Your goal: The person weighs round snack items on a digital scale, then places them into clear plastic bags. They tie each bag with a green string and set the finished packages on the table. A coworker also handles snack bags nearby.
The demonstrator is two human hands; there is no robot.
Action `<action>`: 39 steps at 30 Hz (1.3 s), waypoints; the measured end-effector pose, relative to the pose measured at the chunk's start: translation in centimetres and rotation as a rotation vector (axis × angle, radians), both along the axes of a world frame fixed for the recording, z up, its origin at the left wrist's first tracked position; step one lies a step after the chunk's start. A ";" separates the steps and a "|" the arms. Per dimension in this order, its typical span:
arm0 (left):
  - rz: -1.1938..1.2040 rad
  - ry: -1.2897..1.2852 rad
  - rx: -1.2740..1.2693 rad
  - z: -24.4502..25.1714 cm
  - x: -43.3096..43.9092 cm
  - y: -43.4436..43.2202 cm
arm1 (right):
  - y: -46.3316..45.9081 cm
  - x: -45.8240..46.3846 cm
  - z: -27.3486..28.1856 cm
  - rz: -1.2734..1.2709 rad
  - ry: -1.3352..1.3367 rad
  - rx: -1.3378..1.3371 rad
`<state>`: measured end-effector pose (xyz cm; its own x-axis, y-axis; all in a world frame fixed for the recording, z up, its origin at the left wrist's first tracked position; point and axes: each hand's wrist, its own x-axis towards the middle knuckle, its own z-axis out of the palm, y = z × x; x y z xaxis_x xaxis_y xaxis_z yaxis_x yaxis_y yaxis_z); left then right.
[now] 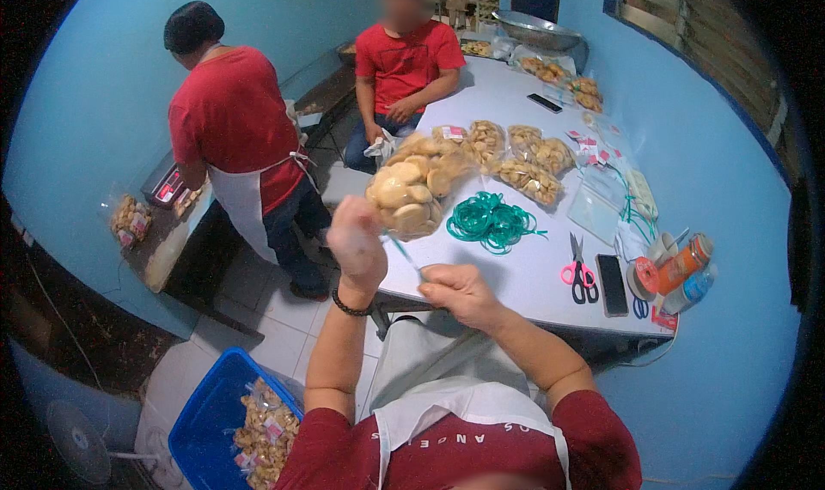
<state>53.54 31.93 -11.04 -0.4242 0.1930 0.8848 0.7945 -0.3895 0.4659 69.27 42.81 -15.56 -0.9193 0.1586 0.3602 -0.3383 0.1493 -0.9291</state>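
My left hand, blurred and with a dark beaded bracelet on its wrist, is closed at the near end of a clear plastic bag of round biscuits. The bag's gathered end is hidden behind the fingers. Lower and to the right, my right hand pinches a green ribbon between thumb and fingers. That ribbon runs taut from the bag's end to my right hand. Just beyond, a loose heap of green ribbon loops lies on the white table. Several more filled biscuit bags lie behind it.
Scissors, a phone, a ribbon spool and bottles sit at the right. A blue bin with bagged biscuits stands at lower left. Two people in red shirts are nearby, one seated. A fan stands lower left.
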 end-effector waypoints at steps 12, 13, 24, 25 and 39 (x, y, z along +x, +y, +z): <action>0.314 0.195 -0.264 0.3 0.0 -2.1 | -0.7 -0.7 1.6 0.022 -0.040 -0.138; 0.309 0.100 -0.093 0.1 -0.2 -1.7 | -1.8 -1.4 1.3 0.238 -0.002 -0.218; 0.159 0.155 -1.057 -6.3 5.1 -7.0 | 1.0 -0.8 -6.7 0.152 -0.008 0.329; 0.296 0.197 -1.212 -6.7 6.3 -7.6 | 0.6 -0.1 -7.9 0.222 -0.044 0.332; -0.374 -0.861 -0.874 -22.2 0.5 -9.9 | -1.2 -1.2 -18.5 0.091 -0.388 0.047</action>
<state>54.09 22.02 -33.20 -0.5882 0.7987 -0.1267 0.0202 0.1711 0.9850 68.11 41.62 -34.07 -0.9980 0.0614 -0.0114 0.0223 0.1803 -0.9834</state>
